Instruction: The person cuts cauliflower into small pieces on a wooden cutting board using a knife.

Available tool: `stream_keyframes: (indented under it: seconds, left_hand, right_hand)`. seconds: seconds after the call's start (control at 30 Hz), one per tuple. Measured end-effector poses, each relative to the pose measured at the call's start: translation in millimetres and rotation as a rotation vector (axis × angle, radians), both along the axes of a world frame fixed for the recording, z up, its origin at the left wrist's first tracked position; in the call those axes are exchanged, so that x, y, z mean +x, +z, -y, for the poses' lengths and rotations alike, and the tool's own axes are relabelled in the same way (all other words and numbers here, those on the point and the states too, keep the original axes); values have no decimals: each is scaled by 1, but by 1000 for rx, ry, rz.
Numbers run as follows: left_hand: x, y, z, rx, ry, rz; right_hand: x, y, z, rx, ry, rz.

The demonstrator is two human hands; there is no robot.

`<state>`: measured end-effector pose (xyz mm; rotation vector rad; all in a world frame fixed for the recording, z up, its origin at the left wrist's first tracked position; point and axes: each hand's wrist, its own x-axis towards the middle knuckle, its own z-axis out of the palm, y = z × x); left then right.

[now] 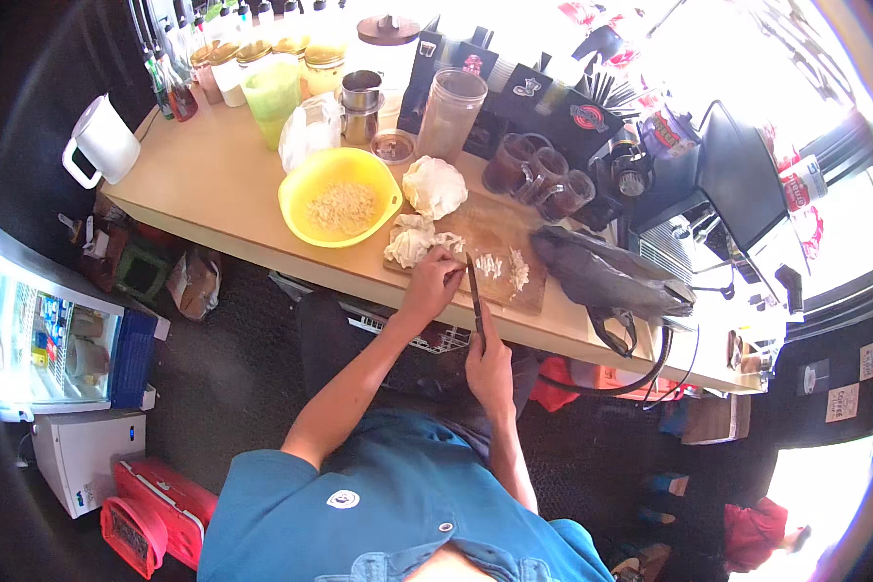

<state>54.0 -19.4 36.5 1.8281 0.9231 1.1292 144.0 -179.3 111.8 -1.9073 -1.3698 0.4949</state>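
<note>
My right hand (489,360) grips a knife (476,295) by its handle, the blade pointing away from me over a wooden cutting board (473,218). Just left of the blade, the fingers of my left hand (435,284) pinch a pale piece of food, mostly hidden by them. To the right of the blade lie thin pale strips (489,265) and a small pile of chopped bits (519,270). Ruffled cream clumps (409,240), perhaps mushrooms, sit at the board's left edge. A larger pale clump (435,188) is behind them. Chopped pale bits (342,206) fill the bottom of a yellow plastic bowl (298,178).
A black plastic bag (611,273) lies right of the board. Glass mugs (545,174), a tall clear canister (451,109) and a green pitcher (273,98) line the counter's back. A white kettle (102,142) stands far left. An espresso machine (706,196) is at right.
</note>
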Motion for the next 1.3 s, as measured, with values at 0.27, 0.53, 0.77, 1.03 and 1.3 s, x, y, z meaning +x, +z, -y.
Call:
stream_keyframes:
  seconds: [0.27,0.53,0.77,1.03,1.3]
  left_hand:
    - [2,-2,2,-54,4,61]
    - [-1,-6,2,-3,8,53]
    - [-2,-3,2,52,19,33]
    - [-4,-3,1,-14,-18,55]
    - [0,-8,-1,-29,-21,95]
  right_hand:
    - [-6,-5,2,-113,-11,-4]
    - [-15,-16,-14,-99,-44,54]
    - [-13,6,-3,-230,-40,-36]
    - [-1,-16,-12,-31,-54,84]
    - [-5,-3,2,-66,-23,-24]
